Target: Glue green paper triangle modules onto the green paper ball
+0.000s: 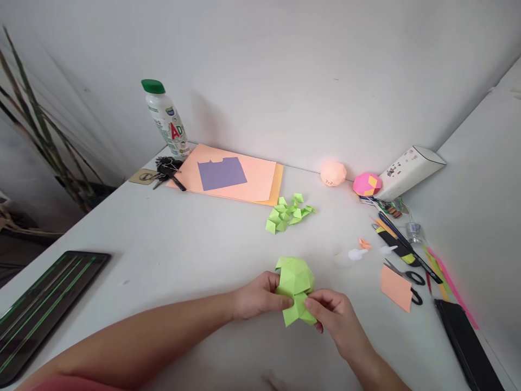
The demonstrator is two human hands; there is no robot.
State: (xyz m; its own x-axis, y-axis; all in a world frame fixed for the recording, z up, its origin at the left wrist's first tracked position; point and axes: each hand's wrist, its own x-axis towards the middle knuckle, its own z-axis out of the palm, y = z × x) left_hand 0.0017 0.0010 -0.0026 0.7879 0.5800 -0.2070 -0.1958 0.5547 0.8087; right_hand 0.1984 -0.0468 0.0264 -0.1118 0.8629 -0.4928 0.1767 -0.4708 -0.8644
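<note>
Apparently joining: fingers of left hand [257, 296] and right hand [336, 314] pinch green paper shell [294, 277]; loose green pieces [280, 217] nearer back edge of tabletop [183, 239]; next likely needs flaps [299, 308] aligned.

Our broadest passage runs left of the held green paper model [295, 277]; the right side is crowded.
We could slide across the tabletop [175, 239] between the dark striped panel [52, 312] and the loose green pieces [278, 217], though our left forearm [163, 331] bars the near side. Farther back, the paper stack [260, 179] and wall [260, 81] limit us. Beyond our right hand [336, 312], a narrower strip ends at the peach square [395, 288], scissors [401, 271] and black case [468, 342].
</note>
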